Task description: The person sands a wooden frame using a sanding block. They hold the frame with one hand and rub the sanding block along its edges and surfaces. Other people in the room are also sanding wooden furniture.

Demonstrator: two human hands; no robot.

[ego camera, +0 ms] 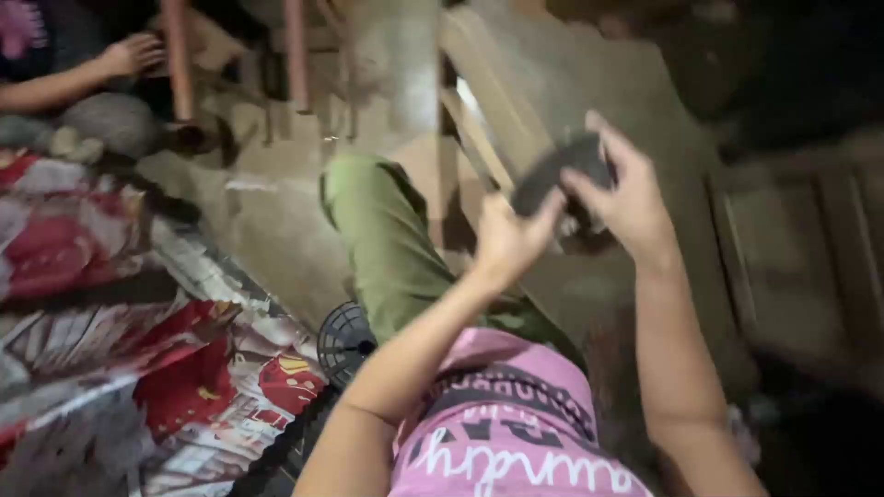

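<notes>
- At the far left top, another person's hand (132, 53) rests near a reddish post (177, 64), with that person's forearm reaching in from the edge of the view.
- Below it, a patterned cloth (138, 313) in red, white and grey covers the lower left and lies on the floor.
- A round black grille (343, 342), ribbed like a small fan cover, lies at the edge of that cloth, just beside the wearer's leg.
- The leg in olive-green trousers (382, 239) stretches away up the middle over a bare, dusty concrete floor (267, 221).
- A pink shirt (506, 423) with dark and white lettering fills the bottom centre.
- The left hand (505, 241) is raised in front of the body, fingers curled up and closed on the lower left edge of a dark disc-shaped object (557, 173).
- That object is held in the air between both hands, above the leg and the floor; motion blur hides its detail, so its exact kind cannot be told.
- The right hand (626, 198) wraps over the object's top and right side, thumb pressed against it, gripping it firmly.
- Pale wooden slats (479, 129) lean behind the hands.
- On the right, a dim wooden panel (792, 248) stands in deep shadow.
</notes>
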